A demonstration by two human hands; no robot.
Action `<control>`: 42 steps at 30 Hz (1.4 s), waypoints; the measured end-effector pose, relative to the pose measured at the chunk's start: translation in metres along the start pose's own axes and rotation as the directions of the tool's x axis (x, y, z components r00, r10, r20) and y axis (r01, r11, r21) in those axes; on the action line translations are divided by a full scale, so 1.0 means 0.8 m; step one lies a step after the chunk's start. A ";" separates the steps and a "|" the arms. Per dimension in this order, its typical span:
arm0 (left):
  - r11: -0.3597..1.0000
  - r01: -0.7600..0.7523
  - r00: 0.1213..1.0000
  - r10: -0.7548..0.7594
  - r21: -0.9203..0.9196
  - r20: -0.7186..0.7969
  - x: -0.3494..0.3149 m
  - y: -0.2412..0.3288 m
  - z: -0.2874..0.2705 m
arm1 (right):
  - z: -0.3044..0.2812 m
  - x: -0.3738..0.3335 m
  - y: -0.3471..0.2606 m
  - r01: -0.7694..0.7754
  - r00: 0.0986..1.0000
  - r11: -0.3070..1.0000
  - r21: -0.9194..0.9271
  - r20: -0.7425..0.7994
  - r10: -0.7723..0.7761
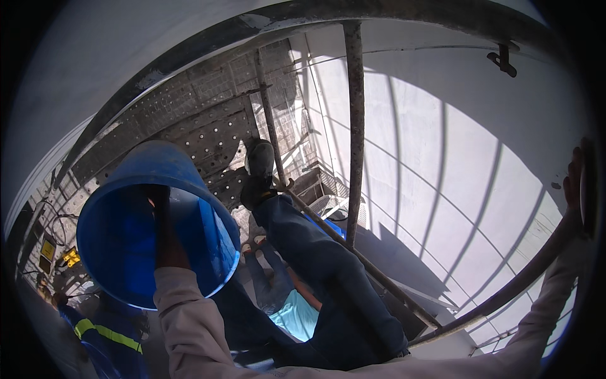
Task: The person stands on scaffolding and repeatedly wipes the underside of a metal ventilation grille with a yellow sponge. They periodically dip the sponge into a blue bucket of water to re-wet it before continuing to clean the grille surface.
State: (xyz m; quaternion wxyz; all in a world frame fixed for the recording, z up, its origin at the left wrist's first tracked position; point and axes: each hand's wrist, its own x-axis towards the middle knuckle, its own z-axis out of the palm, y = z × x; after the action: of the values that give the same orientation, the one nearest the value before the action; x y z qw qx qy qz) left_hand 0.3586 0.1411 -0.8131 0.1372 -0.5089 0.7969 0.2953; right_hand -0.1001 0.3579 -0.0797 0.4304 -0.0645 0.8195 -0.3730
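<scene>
A large blue plastic bucket (218, 221) hangs at the left, tilted with its wide mouth toward me. My left hand (153, 197) reaches deep inside it; shadow and the forearm hide most of the fingers, and whether it holds the bucket does not show. At the far right rim, my right hand (573, 178) has its fingers curled against a dark metal rail (587, 196). Both arms wear light sleeves. My leg in dark jeans (315, 252) stretches forward to a black boot (259, 158) beside a railing post.
A rusty metal railing (355, 126) arches around me, next to a white wall (435, 145). Far below lies perforated, patterned flooring (218, 142). A person in a teal shirt (297, 314) and another in navy with a reflective stripe (107, 335) are below, near a yellow object (71, 257).
</scene>
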 end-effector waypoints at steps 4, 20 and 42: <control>0.975 0.158 0.976 -0.130 -0.157 0.177 -0.080 0.043 -0.022 | -0.034 0.017 0.015 -0.211 0.908 0.935 0.286 0.411 0.080; 0.965 -0.228 0.957 0.247 -0.133 0.152 -0.235 0.087 -0.252 | 0.059 0.017 0.026 0.033 0.925 0.996 -0.082 -0.376 -0.062; 0.985 -0.149 0.981 0.136 0.090 0.142 -0.344 0.208 -0.406 | 0.066 0.034 0.033 0.065 0.834 0.954 -0.294 -0.509 -0.213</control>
State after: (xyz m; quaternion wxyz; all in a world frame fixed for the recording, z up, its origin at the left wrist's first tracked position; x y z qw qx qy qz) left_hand 0.3590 0.1951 -0.3594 0.1946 -0.4218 0.8339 0.2979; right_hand -0.0713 0.3356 -0.1337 0.1438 -0.0746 0.9420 -0.2938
